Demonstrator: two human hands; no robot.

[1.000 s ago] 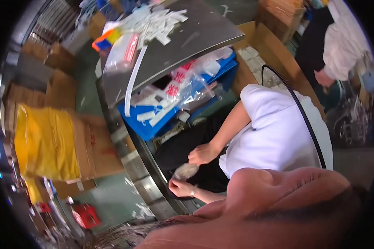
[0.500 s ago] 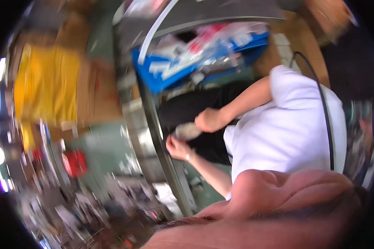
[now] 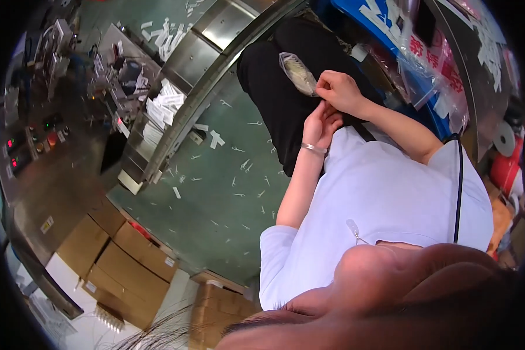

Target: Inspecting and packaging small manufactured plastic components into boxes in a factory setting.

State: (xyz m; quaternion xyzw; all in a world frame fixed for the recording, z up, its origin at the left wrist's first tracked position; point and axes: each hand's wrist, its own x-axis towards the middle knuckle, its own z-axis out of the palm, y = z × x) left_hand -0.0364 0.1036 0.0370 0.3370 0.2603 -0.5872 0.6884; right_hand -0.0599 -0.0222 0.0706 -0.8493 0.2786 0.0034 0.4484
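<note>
On my lap, over black trousers (image 3: 274, 87), lies a small clear plastic bag (image 3: 298, 74) with pale contents I cannot make out. My right hand (image 3: 339, 91) is closed in a pinch at the bag's near end. Just below it, my left hand (image 3: 322, 126), with a silver bracelet at the wrist, has its fingers curled and its fingertips against the same gathered end. The exact grip there is partly hidden by the fingers.
To the right, a blue bin (image 3: 356, 11) holds plastic packaging beside a dark tabletop (image 3: 472, 76). A metal bench edge (image 3: 216, 70) with white strips runs at upper left. Scraps litter the green floor (image 3: 216, 192). Cardboard boxes (image 3: 128, 274) stand lower left.
My view has swung round toward the floor and boxes on the left. The hands, earlier on either side of the bag, are now together at its near end.
</note>
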